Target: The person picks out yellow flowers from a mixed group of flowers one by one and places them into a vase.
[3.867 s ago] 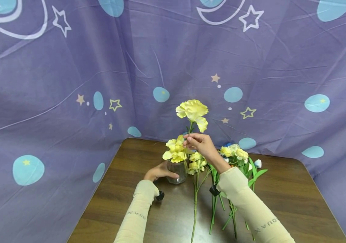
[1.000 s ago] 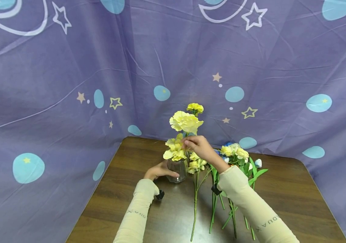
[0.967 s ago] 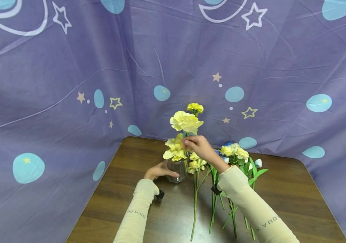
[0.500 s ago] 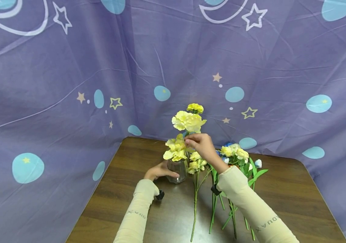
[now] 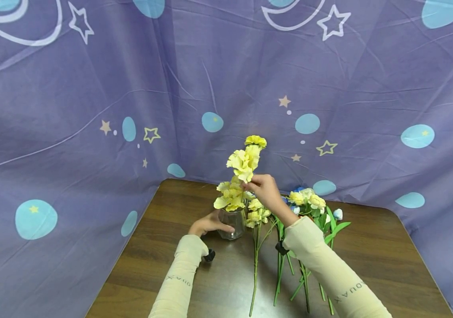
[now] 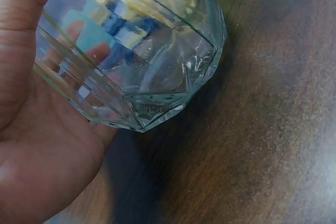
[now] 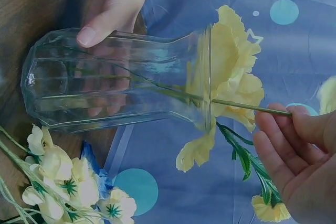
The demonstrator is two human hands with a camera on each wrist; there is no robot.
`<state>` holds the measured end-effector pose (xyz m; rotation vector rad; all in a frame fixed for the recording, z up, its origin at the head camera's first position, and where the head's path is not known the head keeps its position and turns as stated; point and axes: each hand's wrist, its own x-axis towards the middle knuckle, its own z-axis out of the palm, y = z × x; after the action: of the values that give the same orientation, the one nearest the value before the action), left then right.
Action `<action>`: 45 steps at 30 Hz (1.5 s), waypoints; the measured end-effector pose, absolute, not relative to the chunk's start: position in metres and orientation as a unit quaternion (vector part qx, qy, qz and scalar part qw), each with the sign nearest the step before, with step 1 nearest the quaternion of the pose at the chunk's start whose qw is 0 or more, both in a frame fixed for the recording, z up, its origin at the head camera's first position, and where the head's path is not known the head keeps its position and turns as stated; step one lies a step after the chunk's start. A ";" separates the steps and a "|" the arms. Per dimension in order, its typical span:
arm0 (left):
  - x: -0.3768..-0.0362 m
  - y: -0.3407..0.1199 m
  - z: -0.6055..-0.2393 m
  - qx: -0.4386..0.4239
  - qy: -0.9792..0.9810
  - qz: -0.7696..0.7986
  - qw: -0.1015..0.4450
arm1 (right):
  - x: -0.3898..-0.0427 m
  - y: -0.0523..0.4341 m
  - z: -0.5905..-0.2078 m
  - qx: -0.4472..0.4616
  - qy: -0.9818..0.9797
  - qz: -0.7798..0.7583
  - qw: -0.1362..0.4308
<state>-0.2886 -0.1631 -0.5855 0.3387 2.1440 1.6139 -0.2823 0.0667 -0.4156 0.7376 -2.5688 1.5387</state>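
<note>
A clear glass vase [image 5: 232,226] with a faceted base stands on the table. My left hand [image 5: 209,223] grips it low on its left side, the thumb across the front. In the right wrist view, stems run down inside the vase [image 7: 121,82]. Above its mouth my right hand [image 5: 267,192] pinches, between thumb and fingers, the thin stem [image 7: 252,107] of a large pale yellow flower [image 5: 244,163]. Another ruffled yellow flower [image 5: 230,196] sits low at the rim. Behind the held bloom rises a smaller bright yellow flower [image 5: 256,141].
Right of the vase lies a branched spray of small yellow blooms [image 5: 256,216]. Farther right is a pile of white, yellow and blue flowers [image 5: 310,201] with long green stems toward the front. A purple patterned cloth [image 5: 226,66] hangs around the wooden table [image 5: 146,274].
The right hand's large yellow flower has come down toward the vase, then its bloom has turned, showing a narrower side. The smaller yellow flower now shows behind it. The left hand stays on the vase.
</note>
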 end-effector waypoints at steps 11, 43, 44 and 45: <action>-0.291 -0.163 -0.588 0.129 0.773 0.585 0.209 | -0.278 0.064 -0.421 0.252 -0.858 0.448 0.025; -0.290 -0.162 -0.587 0.112 0.782 0.581 0.196 | -0.273 0.070 -0.441 0.273 -0.860 0.432 0.009; -0.291 -0.162 -0.587 0.115 0.780 0.583 0.197 | -0.273 0.069 -0.441 0.269 -0.859 0.437 0.012; -0.291 -0.162 -0.587 0.117 0.779 0.584 0.197 | -0.273 0.070 -0.441 0.265 -0.857 0.441 0.015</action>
<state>-0.2909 -0.1622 -0.5870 0.3274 2.1805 1.6353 -0.2726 0.0695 -0.4411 0.8246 -2.6670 1.3731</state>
